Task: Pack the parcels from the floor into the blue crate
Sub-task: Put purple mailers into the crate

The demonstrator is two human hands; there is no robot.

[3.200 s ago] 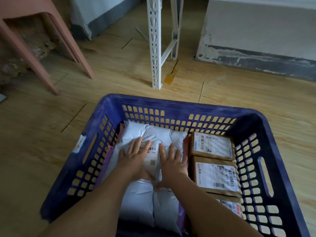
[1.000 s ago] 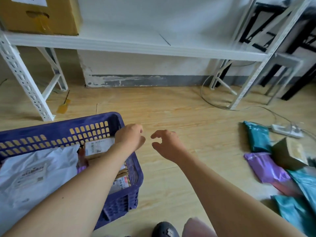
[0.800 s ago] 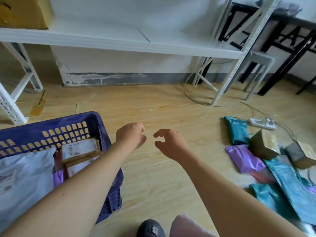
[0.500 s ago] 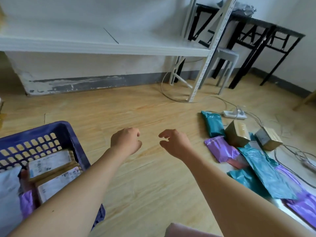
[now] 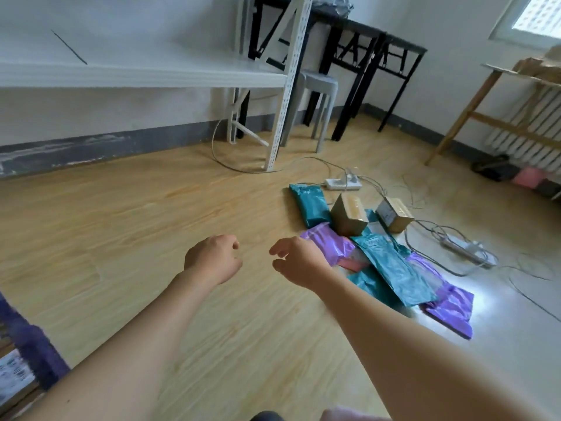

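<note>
A pile of parcels lies on the floor at the right: a teal bag (image 5: 311, 203), a purple bag (image 5: 332, 243), a larger teal bag (image 5: 394, 270), another purple bag (image 5: 450, 308) and two small cardboard boxes (image 5: 349, 214) (image 5: 394, 214). My right hand (image 5: 299, 261) hovers just left of the pile with loosely curled fingers, holding nothing. My left hand (image 5: 214, 258) hangs beside it, fingers loosely curled and empty. Only a corner of the blue crate (image 5: 33, 344) shows at the lower left edge.
A white metal shelf rack (image 5: 285, 86) stands behind the pile, with a grey stool (image 5: 318, 86) and black table (image 5: 364, 34) beyond. Power strips (image 5: 344, 183) (image 5: 469, 249) and loose cables trail on the floor around the parcels. A wooden stand (image 5: 473, 101) is at far right.
I lifted both hands off the white bag in the crate and turned right. The crate slid out to the left edge and the parcel pile came into view near my right hand.
</note>
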